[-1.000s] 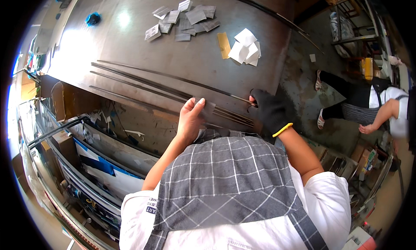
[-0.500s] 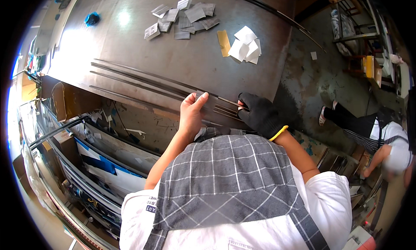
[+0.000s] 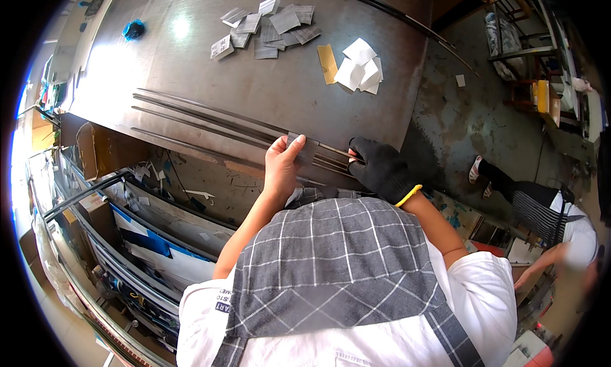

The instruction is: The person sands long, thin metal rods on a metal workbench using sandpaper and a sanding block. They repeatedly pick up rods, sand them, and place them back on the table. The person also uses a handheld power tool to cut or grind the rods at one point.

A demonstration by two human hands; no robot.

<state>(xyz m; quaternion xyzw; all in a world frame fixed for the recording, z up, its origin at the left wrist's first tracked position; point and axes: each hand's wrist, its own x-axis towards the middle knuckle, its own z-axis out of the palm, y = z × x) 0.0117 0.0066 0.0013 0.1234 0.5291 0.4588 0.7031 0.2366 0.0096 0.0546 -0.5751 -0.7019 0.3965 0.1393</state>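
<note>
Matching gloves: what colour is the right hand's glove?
The glove is black with a yellow cuff; see the head view.

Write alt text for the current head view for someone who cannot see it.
A bare left hand pinches a small grey sheet over long dark strips on a grey table, while the black-gloved right hand grips one strip. Beyond lie scattered grey pieces and overlapping white pieces; a co-worker is at the right.
</note>
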